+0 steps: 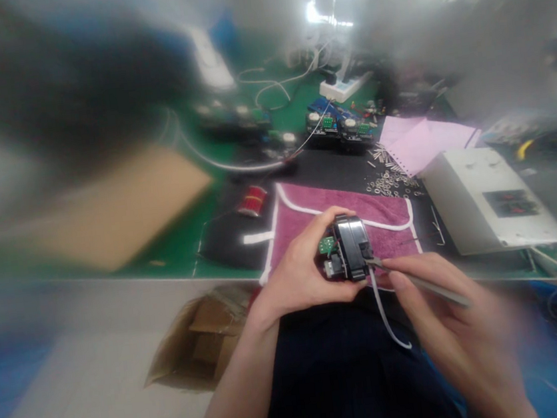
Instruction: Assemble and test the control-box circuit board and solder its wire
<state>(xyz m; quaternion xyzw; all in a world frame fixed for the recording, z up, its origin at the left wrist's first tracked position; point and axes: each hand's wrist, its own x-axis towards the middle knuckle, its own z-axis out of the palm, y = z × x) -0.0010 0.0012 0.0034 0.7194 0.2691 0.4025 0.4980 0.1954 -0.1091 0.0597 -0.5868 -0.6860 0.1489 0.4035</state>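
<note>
No legible texts, labels, brands, numbers or signs on anything in the head view.

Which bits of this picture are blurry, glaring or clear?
All in the head view: white glare near the top, right of centre; outer edges heavily smeared, tan panel blurred too; black device, left hand and purple cloth fairly sharp.

Your left hand (299, 270) grips a black module (353, 244); your right hand (452, 317) holds a slim metal tool (438, 290), its tip beside the white cable (378, 299). Beyond, a purple cloth (327, 197) lies on the tabletop (182, 250) between a red spool (253, 201) and a white box (464, 188).
</note>
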